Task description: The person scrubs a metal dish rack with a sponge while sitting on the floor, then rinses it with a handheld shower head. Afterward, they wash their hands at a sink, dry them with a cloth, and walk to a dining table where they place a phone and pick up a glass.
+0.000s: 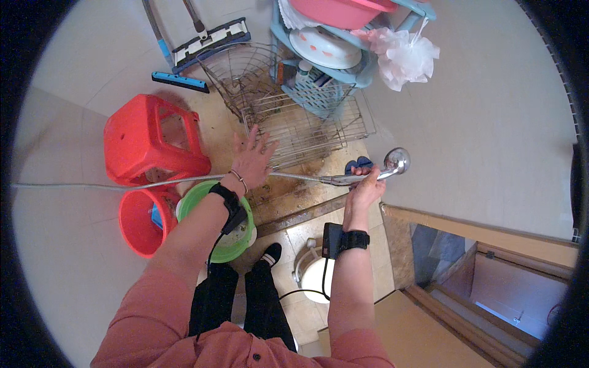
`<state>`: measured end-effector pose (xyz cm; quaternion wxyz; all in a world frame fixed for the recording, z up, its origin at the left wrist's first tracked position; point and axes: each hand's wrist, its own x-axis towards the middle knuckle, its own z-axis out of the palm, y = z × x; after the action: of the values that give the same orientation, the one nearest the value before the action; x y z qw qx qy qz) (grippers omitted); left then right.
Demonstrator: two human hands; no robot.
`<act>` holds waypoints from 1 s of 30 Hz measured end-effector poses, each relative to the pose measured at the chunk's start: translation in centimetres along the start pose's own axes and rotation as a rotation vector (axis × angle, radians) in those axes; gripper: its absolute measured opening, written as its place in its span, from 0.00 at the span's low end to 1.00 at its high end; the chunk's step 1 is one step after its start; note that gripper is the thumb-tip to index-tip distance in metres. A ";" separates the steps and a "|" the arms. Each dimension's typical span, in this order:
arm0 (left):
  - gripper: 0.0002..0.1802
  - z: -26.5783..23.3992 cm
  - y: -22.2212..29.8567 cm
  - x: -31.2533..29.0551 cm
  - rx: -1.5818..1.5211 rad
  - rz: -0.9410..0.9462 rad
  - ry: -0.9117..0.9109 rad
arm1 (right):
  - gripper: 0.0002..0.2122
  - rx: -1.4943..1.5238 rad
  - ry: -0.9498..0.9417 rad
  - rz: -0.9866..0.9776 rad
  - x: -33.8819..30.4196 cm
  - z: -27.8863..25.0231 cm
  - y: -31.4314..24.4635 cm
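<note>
Pink sleeves [147,306] lie nearest. Beyond them, the right hand [367,187] wraps round the handle of a chrome shower head [397,161], its head just right of that hand. The left hand [250,161] spreads its fingers by a wire rack [313,126], contact unclear. Directing the shower seems the step; next calls for steady aim.

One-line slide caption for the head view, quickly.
Right grip holding a shower head, left grip open near a wire rack.
</note>
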<state>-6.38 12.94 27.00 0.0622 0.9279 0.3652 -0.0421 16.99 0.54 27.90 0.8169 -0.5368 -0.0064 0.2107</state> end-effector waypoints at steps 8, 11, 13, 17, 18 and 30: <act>0.30 0.4 -0.2 0.1 -0.083 0.011 -0.059 | 0.07 -0.035 0.007 0.105 0.7 1.9 1.6; 0.25 0.5 -0.3 0.0 -0.125 0.008 -0.026 | 0.08 -0.042 0.005 0.120 -0.2 1.3 2.8; 0.23 0.7 -0.3 0.2 -0.117 0.012 -0.051 | 0.08 -0.011 0.052 0.128 -0.8 0.3 3.8; 0.21 1.1 -0.4 0.7 -0.076 0.028 -0.091 | 0.06 -0.001 0.173 0.250 -1.7 -2.7 5.9; 0.21 1.2 -0.3 0.7 -0.065 0.016 -0.120 | 0.07 0.009 0.229 0.244 -1.7 -3.2 6.6; 0.18 1.5 -0.2 0.7 -0.040 0.012 -0.017 | 0.06 -0.022 0.336 0.144 -0.9 -7.2 9.5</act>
<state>-6.05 13.38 25.42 0.0843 0.9283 0.3598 -0.0421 14.71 -2.90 16.65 0.7834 -0.5725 0.1663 0.1756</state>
